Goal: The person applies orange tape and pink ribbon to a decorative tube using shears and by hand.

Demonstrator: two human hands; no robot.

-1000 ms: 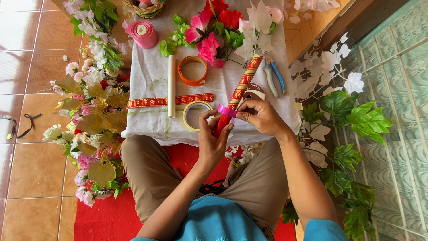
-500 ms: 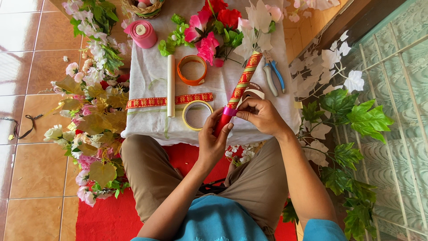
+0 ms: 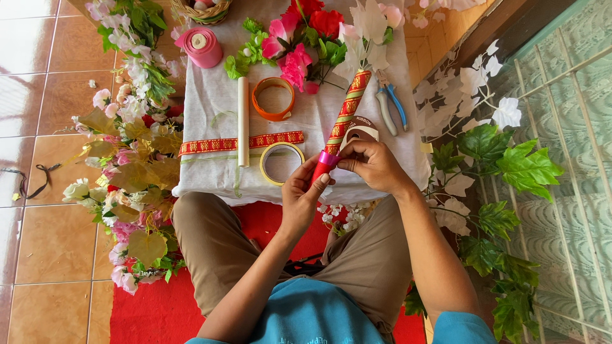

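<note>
Just right of the yellow tape roll (image 3: 281,163), both the left hand (image 3: 305,192) and right hand (image 3: 373,164) pinch the pink-wrapped lower end of the red-and-gold ribboned stem (image 3: 344,119) lying on the cloth-covered table (image 3: 210,121).

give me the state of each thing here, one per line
wrapped stick: lying on the cloth, lower end held in both hands
pink band: round the stick's lower end
left hand: gripping the stick's end
right hand: fingers pinching the pink band
pliers: lying shut
yellow tape roll: flat, untouched
orange tape roll: flat, untouched
pink ribbon spool: wound, on its side
red trim: laid out flat
</note>
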